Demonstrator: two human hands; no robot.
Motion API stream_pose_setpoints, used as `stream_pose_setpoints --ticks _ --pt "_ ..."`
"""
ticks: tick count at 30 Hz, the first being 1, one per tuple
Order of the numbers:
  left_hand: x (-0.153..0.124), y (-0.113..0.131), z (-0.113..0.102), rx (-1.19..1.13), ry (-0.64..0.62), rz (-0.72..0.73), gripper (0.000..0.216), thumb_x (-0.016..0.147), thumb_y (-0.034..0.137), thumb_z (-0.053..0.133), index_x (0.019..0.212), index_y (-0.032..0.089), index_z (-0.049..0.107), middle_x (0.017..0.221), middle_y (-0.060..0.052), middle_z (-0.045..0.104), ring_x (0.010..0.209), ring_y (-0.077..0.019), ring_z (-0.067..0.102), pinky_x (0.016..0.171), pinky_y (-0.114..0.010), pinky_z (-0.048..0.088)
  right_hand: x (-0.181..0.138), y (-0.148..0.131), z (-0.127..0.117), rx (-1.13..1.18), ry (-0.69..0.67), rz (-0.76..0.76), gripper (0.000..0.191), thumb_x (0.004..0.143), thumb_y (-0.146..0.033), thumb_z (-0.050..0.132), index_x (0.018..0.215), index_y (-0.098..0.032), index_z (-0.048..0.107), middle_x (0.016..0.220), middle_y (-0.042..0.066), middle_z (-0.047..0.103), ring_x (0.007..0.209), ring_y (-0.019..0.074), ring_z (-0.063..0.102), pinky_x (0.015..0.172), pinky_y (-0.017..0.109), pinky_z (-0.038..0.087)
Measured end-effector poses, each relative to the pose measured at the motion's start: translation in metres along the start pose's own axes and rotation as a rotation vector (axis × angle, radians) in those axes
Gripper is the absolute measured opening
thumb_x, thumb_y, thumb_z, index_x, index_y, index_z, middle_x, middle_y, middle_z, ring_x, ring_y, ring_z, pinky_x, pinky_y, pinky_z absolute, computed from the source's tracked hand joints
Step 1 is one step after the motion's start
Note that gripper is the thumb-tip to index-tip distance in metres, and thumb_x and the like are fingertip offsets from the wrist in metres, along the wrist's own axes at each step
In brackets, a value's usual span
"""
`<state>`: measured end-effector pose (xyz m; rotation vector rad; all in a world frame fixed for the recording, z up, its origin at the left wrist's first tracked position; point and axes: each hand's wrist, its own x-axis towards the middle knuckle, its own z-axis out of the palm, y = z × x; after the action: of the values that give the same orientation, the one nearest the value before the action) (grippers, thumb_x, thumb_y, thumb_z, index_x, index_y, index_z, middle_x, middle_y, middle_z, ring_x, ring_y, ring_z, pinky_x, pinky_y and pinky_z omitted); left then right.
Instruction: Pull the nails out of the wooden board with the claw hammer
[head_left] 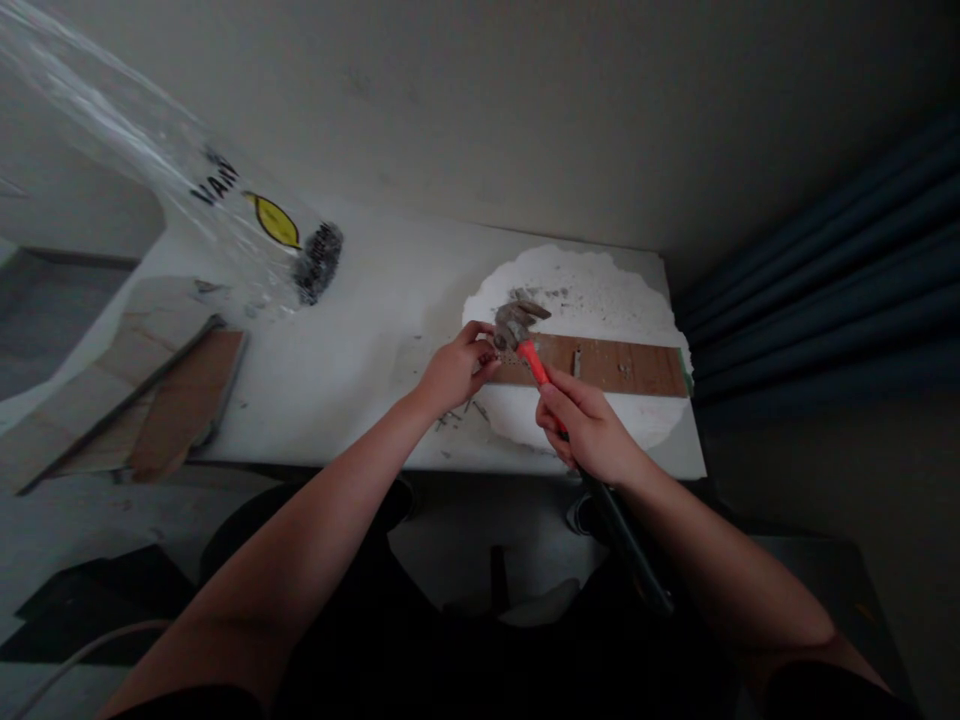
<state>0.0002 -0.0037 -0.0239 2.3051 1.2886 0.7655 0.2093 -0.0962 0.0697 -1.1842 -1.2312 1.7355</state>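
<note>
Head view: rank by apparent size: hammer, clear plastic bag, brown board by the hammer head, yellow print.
1. Clear plastic bag
2. Hammer and brown board: too close to rank, both partly covered
3. Yellow print

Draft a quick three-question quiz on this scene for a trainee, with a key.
1. Which hand holds the hammer: A, left; B, right; C, neither?
2. Fill the gap: the left hand has its fingertips close to the hammer's ____.
3. True or false: the brown board lies partly over a white, wavy-edged patch.

Key: 1. B, the right hand; 2. head; 3. true.
</note>
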Motion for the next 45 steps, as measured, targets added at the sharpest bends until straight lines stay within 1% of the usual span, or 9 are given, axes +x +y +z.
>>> stream_pose_setpoints --ticks 11,15,19,22,25,30,36,40,45 --pt "0.0009 -0.0003 0.0002 -0.001 -0.013 -0.016 0.016 0.092 0.029 0.055 0.090 0.017 0.065 0.129 -0.011 0.056 0.083 -0.0161 0.066 0.079 -0.034 0.056 0.0017 0.0023 -0.0007 0.017 0.007 -0.023 0.028 0.100 -0.043 0.052 0.118 -0.022 0.053 0.062 -0.010 0.043 0.033 0.0043 0.033 0.027 0.016 0.027" --pt "0.0004 -0.0005 0.0001 0.003 -0.016 -0.021 0.014 0.091 0.027 0.056 0.086 0.017 0.064 0.127 -0.011 0.057 0.087 -0.0175 0.067 0.080 -0.034 0.056 0.0009 0.0026 -0.0009 0.023 -0.007 0.027 0.026 0.099 -0.044 0.053 0.112 -0.022 0.053 0.062 -0.011 0.044 0.033 0.0042 0.034 0.027 0.016 0.027" --pt "0.0002 -0.0010 0.0004 -0.029 -0.004 -0.008 0.012 0.091 0.027 0.057 0.091 0.017 0.064 0.127 -0.010 0.057 0.081 -0.0143 0.066 0.080 -0.033 0.055 0.0003 0.0022 -0.0026 0.037 0.006 -0.021 0.024 0.099 -0.046 0.053 0.103 -0.022 0.053 0.063 -0.010 0.044 0.033 0.0041 0.034 0.027 0.017 0.028" --pt "0.0003 -0.0015 0.0007 -0.024 -0.007 -0.009 0.013 0.091 0.027 0.056 0.087 0.017 0.063 0.126 -0.010 0.057 0.081 -0.0145 0.065 0.079 -0.033 0.055 0.0008 0.0032 -0.0033 0.028 -0.002 0.000 0.024 0.099 -0.046 0.053 0.101 -0.022 0.052 0.062 -0.010 0.044 0.034 0.0042 0.034 0.027 0.017 0.028" --pt "0.0005 -0.0015 0.0004 -0.019 -0.006 -0.008 0.015 0.091 0.028 0.056 0.085 0.017 0.063 0.126 -0.011 0.058 0.086 -0.0164 0.066 0.079 -0.033 0.055 0.0005 0.0036 -0.0019 0.030 0.005 0.004 0.024 0.098 -0.046 0.053 0.103 -0.022 0.053 0.063 -0.010 0.044 0.034 0.0039 0.034 0.028 0.017 0.027" --pt "0.0006 -0.0006 0.0000 -0.023 -0.023 -0.028 0.013 0.090 0.028 0.057 0.088 0.018 0.064 0.123 -0.010 0.058 0.082 -0.0157 0.065 0.077 -0.032 0.054 -0.0006 0.0029 0.0028 0.023 0.020 0.001 0.029 0.099 -0.045 0.053 0.118 -0.022 0.054 0.063 -0.010 0.044 0.034 0.0044 0.034 0.027 0.017 0.026" --pt "0.0012 -0.0002 0.0002 -0.058 -0.020 -0.023 0.012 0.091 0.027 0.057 0.090 0.017 0.064 0.122 -0.010 0.058 0.081 -0.0149 0.064 0.078 -0.032 0.054 -0.0002 0.0025 0.0036 0.035 0.033 -0.030 0.029 0.100 -0.044 0.052 0.119 -0.022 0.053 0.062 -0.010 0.043 0.034 0.0046 0.031 0.027 0.016 0.026" --pt "0.0012 -0.0013 0.0016 -0.045 -0.019 -0.036 0.013 0.090 0.027 0.057 0.084 0.017 0.062 0.118 -0.010 0.059 0.082 -0.0159 0.064 0.076 -0.033 0.054 0.0006 0.0023 0.0031 0.028 -0.003 0.027 0.026 0.100 -0.043 0.051 0.115 -0.022 0.054 0.061 -0.010 0.042 0.033 0.0047 0.030 0.026 0.017 0.026" --pt "0.0010 -0.0010 0.0014 -0.067 -0.021 -0.034 0.012 0.090 0.026 0.057 0.086 0.017 0.063 0.117 -0.009 0.060 0.079 -0.0140 0.063 0.075 -0.031 0.053 -0.0002 0.0012 0.0049 0.052 0.014 -0.013 0.033 0.099 -0.046 0.053 0.123 -0.023 0.052 0.062 -0.011 0.042 0.034 0.0046 0.032 0.028 0.016 0.026"
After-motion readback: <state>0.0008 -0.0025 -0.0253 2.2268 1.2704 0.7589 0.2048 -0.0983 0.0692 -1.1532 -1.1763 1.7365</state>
